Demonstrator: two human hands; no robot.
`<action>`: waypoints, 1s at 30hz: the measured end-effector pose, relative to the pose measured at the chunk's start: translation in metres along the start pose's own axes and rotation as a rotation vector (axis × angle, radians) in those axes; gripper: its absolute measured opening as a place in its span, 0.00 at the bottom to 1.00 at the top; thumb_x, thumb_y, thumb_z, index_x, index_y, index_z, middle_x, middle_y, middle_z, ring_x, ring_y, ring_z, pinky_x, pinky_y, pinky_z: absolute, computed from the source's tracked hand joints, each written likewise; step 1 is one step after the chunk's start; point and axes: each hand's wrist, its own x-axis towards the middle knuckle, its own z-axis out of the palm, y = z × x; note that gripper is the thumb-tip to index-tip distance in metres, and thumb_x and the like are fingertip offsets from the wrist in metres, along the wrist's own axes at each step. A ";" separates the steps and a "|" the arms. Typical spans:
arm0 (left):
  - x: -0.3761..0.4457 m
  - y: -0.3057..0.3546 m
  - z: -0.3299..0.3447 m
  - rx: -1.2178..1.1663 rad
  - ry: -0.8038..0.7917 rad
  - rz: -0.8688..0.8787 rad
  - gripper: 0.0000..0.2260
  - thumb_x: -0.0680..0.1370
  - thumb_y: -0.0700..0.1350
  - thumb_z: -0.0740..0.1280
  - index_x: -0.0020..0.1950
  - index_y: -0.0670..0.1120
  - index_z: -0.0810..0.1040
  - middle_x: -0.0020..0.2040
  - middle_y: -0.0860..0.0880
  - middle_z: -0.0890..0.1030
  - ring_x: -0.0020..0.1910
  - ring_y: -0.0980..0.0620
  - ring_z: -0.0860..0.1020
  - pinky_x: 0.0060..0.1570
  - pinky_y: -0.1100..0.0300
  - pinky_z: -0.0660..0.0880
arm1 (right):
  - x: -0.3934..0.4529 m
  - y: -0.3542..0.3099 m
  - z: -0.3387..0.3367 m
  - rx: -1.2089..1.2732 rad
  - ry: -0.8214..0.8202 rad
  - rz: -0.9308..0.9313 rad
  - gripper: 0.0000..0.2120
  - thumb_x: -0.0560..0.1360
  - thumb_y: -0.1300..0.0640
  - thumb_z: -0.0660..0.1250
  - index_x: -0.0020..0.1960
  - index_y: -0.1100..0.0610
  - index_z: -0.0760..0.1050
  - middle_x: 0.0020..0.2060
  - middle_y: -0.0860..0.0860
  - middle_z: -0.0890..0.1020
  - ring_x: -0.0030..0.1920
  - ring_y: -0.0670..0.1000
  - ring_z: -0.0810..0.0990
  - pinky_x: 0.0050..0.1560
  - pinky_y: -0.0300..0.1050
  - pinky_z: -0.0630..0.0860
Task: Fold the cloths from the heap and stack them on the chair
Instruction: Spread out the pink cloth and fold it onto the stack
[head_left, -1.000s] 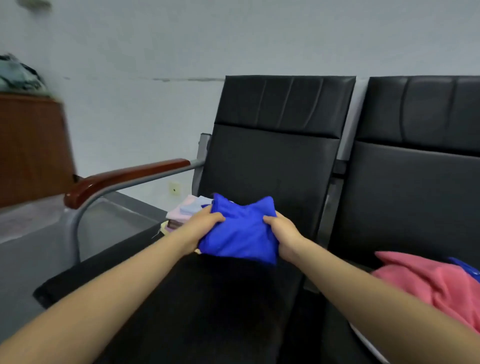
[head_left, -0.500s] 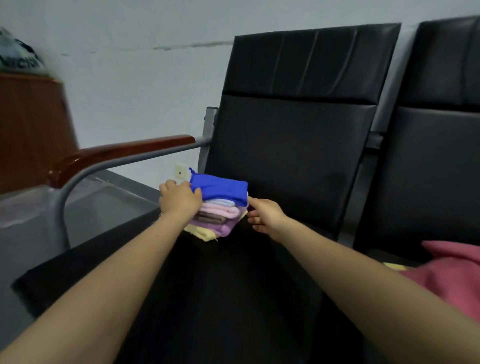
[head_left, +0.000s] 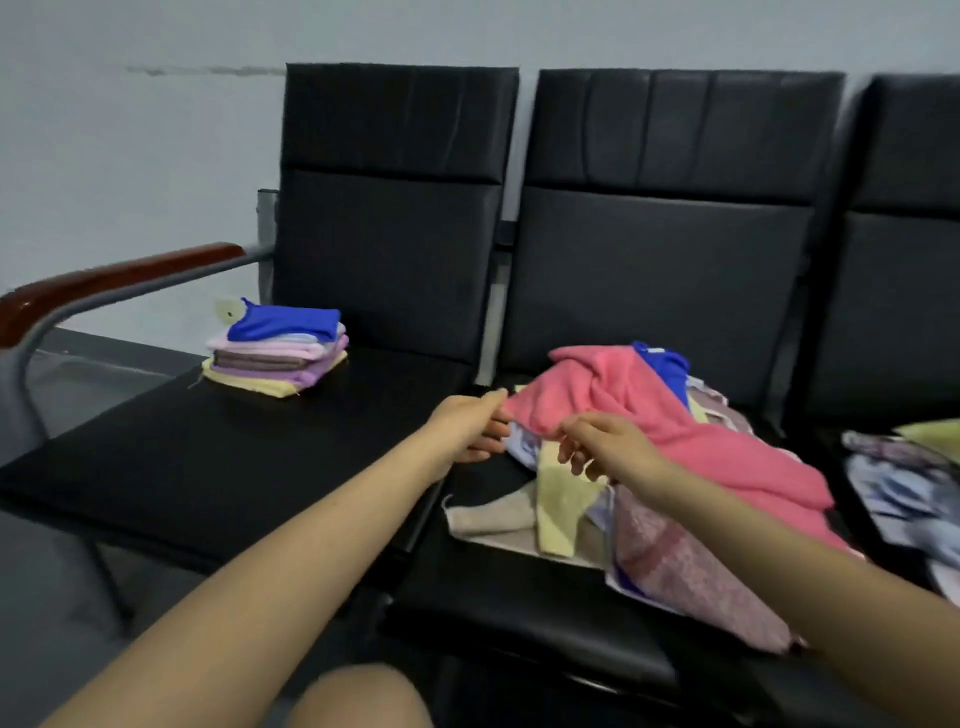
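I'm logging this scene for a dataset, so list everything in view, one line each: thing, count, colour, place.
Padded chairs: three joined in a row, black, against the wall; the rightmost only partly in frame.
Stack of folded cloths: one; blue on top, then pink, brown, purple, yellow; back left of the left seat.
Heap of loose cloths: one, mixed colours, on the middle seat.
Pink fleece cloth: one, on top of the heap.
Further loose cloths: a few, pale and patterned, on the right seat.
Wooden armrest: one, reddish brown, far left.
Wall: pale grey, behind.
Left hand: pinches the pink cloth's edge.
Right hand: grips the same edge.
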 end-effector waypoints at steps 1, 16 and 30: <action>-0.009 0.004 0.022 0.006 -0.044 0.014 0.16 0.81 0.55 0.60 0.45 0.46 0.79 0.39 0.50 0.80 0.34 0.54 0.76 0.38 0.62 0.72 | -0.018 0.007 -0.016 -0.026 0.015 0.000 0.13 0.80 0.61 0.59 0.40 0.56 0.79 0.31 0.50 0.78 0.28 0.46 0.72 0.26 0.34 0.65; -0.011 -0.025 0.179 0.299 -0.010 0.274 0.14 0.78 0.54 0.62 0.38 0.46 0.75 0.35 0.40 0.77 0.35 0.48 0.72 0.39 0.51 0.71 | -0.067 0.129 -0.173 -0.041 0.683 0.201 0.10 0.78 0.59 0.61 0.46 0.63 0.78 0.40 0.57 0.80 0.39 0.51 0.76 0.41 0.46 0.75; 0.034 -0.021 0.192 0.537 0.084 0.381 0.16 0.80 0.60 0.58 0.42 0.49 0.73 0.35 0.54 0.75 0.38 0.51 0.75 0.34 0.56 0.65 | -0.023 0.130 -0.204 -0.166 0.203 0.180 0.10 0.78 0.50 0.67 0.44 0.55 0.82 0.39 0.49 0.81 0.43 0.47 0.77 0.46 0.41 0.72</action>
